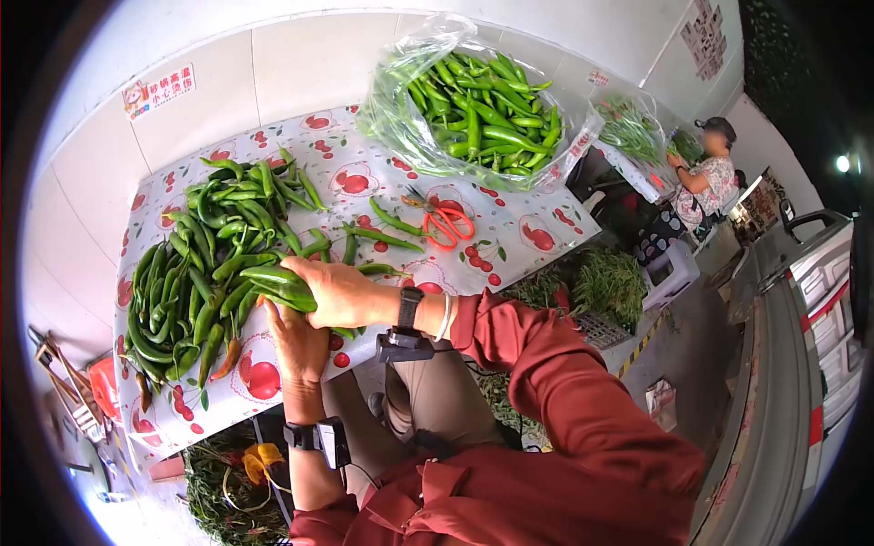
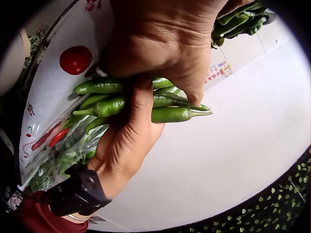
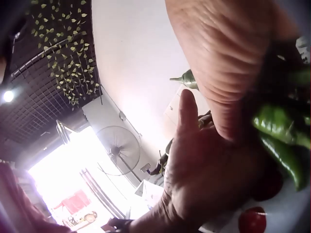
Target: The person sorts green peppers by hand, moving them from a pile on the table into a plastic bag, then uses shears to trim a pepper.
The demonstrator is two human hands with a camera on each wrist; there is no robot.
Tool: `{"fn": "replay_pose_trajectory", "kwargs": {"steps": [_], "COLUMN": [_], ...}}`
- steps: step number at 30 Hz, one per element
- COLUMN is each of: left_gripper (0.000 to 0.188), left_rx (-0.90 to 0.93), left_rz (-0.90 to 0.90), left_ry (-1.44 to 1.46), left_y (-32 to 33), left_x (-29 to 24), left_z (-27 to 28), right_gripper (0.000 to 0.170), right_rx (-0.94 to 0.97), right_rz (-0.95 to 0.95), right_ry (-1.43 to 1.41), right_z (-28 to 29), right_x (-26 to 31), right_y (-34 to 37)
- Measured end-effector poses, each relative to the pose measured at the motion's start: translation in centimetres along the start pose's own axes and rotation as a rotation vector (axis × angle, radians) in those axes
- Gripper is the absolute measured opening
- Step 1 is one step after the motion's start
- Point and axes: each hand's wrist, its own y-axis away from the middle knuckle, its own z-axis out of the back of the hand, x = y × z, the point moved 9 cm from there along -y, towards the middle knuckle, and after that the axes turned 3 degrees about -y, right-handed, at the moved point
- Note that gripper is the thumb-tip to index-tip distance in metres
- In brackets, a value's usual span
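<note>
"What has this person got there, over the table (image 1: 523,202)?"

"A bunch of green peppers (image 1: 276,278), held right at the near side of the big pepper pile (image 1: 196,264). The right hand (image 1: 341,291) has it, closed round the peppers with the thumb laid across them"

"And the left hand (image 1: 299,344)?"

"Close up against the right one, just on the near side. Its thumb is straight, up by the ends of the bunch; the other fingers are hidden, so I can't tell how far they're closed or whether they grip anything"

"How would you hold a handful like that well?"

"Firmly enough that none slides out, and no harder, I'd say. Those smooth skins look slippery, and a hard squeeze under the thumb could split one. Stems stick out at both ends too, so I'd use the free thumb as a stop and level the tips with light taps"

"Anything nearby to mind?"

"The scissors (image 1: 435,215), lying beyond the right wrist beside some loose peppers (image 1: 393,218); I'd keep the forearm clear of them. And there's a browned pepper (image 1: 228,359) at the pile's near edge, probably best kept out of a sound handful"
</note>
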Motion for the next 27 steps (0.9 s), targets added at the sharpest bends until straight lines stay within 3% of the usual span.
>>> {"fn": "replay_pose_trajectory", "kwargs": {"steps": [4,6,10,12,14,18,22,24,25,27], "left_gripper": [0.061,0.058,0.052,0.048,0.046,0.043,0.044,0.044,0.044,0.044], "left_rx": [-0.066,-0.078,-0.103,-0.026,0.013,-0.006,0.006,-0.011,-0.013,0.001], "left_rz": [0.012,0.045,0.066,0.096,0.101,0.109,0.102,0.114,0.11,0.102], "left_ry": [0.062,0.073,0.073,0.064,0.075,0.072,0.02,0.04,0.035,0.001], "left_y": [-0.1,-0.2,-0.2,-0.4,-0.4,-0.3,-0.1,0.0,0.0,0.1], "left_x": [0.3,0.2,0.3,0.7,0.8,0.8,0.8,0.8,0.7,0.7], "left_z": [1.5,2.4,3.5,3.3,3.0,2.0,1.5,1.7,1.7,1.6], "right_gripper": [0.064,0.063,0.068,0.069,0.071,0.065,0.065,0.065,0.066,0.067], "right_rx": [-0.074,0.01,-0.246,-0.412,-0.615,-0.777,-0.752,-0.555,-0.488,-0.505], "right_rz": [0.08,0.012,0.05,-0.042,0.106,-0.004,-0.112,-0.259,-0.351,-0.342], "right_ry": [-0.13,-0.171,-0.126,-0.124,0.187,0.592,0.855,1.076,1.013,1.034], "right_z": [1.7,3.3,13.2,19.3,26.0,35.8,40.4,39.7,38.9,38.5], "right_x": [0.1,-0.5,-1.0,-3.5,-3.5,-5.1,-10.6,-15.9,-17.7,-18.6], "right_y": [0.6,1.0,2.7,3.7,5.1,7.1,8.4,8.4,8.6,8.1]}}
